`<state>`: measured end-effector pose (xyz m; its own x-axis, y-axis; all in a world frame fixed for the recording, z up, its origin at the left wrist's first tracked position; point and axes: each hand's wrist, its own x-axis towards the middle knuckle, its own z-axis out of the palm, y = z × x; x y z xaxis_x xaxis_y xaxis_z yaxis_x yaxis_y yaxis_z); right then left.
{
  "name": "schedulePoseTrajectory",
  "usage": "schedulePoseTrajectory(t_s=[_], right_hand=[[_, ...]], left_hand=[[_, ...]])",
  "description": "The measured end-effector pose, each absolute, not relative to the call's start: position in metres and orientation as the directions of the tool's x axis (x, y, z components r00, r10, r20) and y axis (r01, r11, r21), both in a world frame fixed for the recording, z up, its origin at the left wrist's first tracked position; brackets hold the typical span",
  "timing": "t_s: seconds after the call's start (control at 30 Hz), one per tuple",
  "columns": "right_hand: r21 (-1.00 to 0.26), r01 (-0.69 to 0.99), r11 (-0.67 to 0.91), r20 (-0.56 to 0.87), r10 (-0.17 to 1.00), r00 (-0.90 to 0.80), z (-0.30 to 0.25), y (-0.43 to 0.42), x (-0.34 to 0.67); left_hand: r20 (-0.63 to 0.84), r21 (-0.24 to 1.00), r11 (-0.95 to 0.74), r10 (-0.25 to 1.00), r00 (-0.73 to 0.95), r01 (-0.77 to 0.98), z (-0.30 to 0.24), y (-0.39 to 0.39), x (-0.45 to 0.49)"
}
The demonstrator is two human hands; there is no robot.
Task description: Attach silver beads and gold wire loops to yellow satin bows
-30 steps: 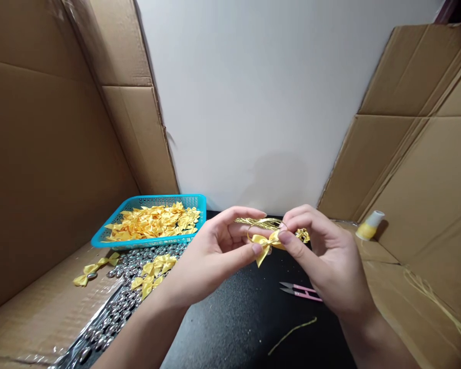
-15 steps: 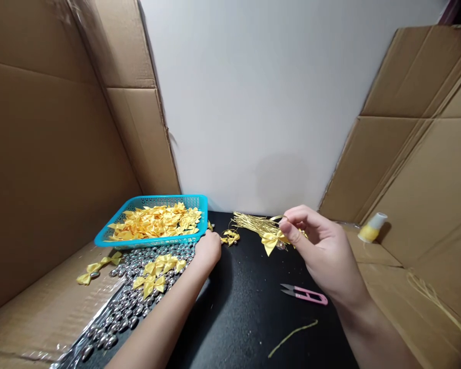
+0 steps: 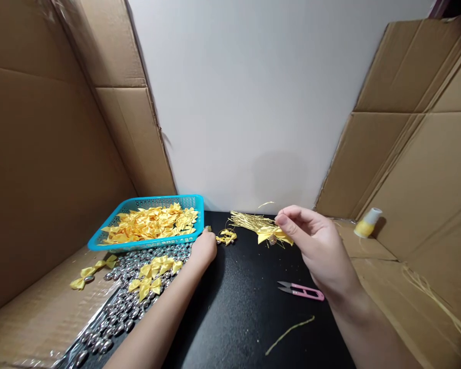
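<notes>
Yellow satin ribbon bow [image 3: 271,234] hung pinched in the right hand [image 3: 318,251] above the black worktop [image 3: 246,307] (left hand [image 3: 204,248], grip unclear, beside the turquoise plastic basket [image 3: 138,245]), best held by its knot.

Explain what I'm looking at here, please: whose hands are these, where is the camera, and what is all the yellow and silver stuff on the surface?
The camera sits on a person's head and looks forward and down, so both hands are that person's own. There is one view only. The right hand pinches a yellow ribbon bow just above the black mat. The left hand reaches down by the corner of the blue basket, which is full of loose yellow bows; what its fingers hold is hidden. In front of the basket lie silver beads with a few bows on them. Behind the held bow is a bundle of gold wires. Pink snips lie by the right wrist. Cardboard walls stand on both sides.
</notes>
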<state>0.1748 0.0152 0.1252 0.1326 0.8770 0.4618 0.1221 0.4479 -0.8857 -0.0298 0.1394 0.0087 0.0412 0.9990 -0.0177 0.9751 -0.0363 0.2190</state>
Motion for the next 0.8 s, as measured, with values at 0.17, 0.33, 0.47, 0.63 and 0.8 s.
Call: schedulePoseTrajectory(t_s=[0.17,0.33,0.47,0.63,0.8], right_hand=[[-0.890,0.026,0.456,0.455,0.881,0.127,0.127,0.015,0.176],[-0.876,-0.007,0.483,0.480,0.872,0.093,0.128,0.011,0.176],[-0.865,0.020,0.502,0.502,0.862,0.076,0.130,0.007,0.174],[-0.870,0.037,0.492,0.493,0.867,0.071,0.130,0.006,0.173],[-0.876,-0.010,0.482,0.481,0.876,0.039,0.129,0.007,0.172]], left_hand=[[0.137,0.354,-0.162,0.983,0.120,0.921,0.029,0.137,-0.024],[0.346,0.536,-0.278,0.934,0.093,0.797,0.067,0.120,-0.023],[0.404,0.826,-0.366,0.915,0.003,0.428,0.095,0.097,-0.019],[0.170,0.936,-0.094,0.964,0.203,-0.340,0.116,0.068,-0.008],[0.056,0.810,0.256,0.862,0.503,-0.528,0.120,0.050,0.004]])
